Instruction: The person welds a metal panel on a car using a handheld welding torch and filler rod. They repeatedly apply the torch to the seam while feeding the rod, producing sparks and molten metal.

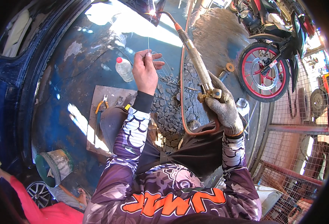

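Observation:
My bare left hand (146, 74) pinches a thin metal filler rod (149, 39) between thumb and fingers, the other fingers partly spread. The rod rises to a bright glowing spot (151, 12) at the lower part of a dark panel (139, 5). In a knitted work glove, my right hand (224, 108) wraps round the handle of a gas welding torch (196, 61), close by its brass valve knobs (211, 95). The torch's bent tip meets the same glowing spot; glare hides the detail there. A reddish hose (183, 93) loops near my right hand.
A clear plastic bottle (124, 71) with a red cap is left of my left hand. Pliers (102, 104) lie on a flat board (97, 93). Right stands a motorcycle (263, 72); left, a dark blue vehicle body (11, 82). A bucket (56, 170) and a person in red (52, 212) are lower left.

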Motion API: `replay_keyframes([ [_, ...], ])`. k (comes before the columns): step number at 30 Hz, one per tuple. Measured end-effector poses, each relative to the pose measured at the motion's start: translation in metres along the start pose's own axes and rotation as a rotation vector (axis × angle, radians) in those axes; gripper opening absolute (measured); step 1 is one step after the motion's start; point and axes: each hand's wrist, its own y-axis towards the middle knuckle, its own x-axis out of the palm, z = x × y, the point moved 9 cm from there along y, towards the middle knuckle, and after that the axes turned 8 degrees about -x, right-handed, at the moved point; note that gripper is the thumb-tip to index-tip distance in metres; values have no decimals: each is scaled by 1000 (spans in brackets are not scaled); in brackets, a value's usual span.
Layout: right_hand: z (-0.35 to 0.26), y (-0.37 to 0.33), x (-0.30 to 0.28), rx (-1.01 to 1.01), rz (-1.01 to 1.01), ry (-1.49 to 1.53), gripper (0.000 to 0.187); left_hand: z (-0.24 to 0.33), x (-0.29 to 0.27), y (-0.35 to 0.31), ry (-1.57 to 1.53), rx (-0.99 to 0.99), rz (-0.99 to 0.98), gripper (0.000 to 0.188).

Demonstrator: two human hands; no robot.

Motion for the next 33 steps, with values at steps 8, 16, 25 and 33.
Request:
replay_keyframes([
  [8, 0, 0, 0, -16, -4, 2, 87, 2, 0, 1, 14, 3, 5, 20],
  [16, -3, 0, 1, -12, -1, 6, 88, 0, -1, 2, -35, -6, 12, 17],
  [25, 1, 0, 0, -1, 13, -2, 87, 0, 0, 3, 0, -1, 0, 19],
  [33, -1, 0, -1, -7, -1, -16, 87, 0, 0, 2, -26, -5, 13, 16],
])
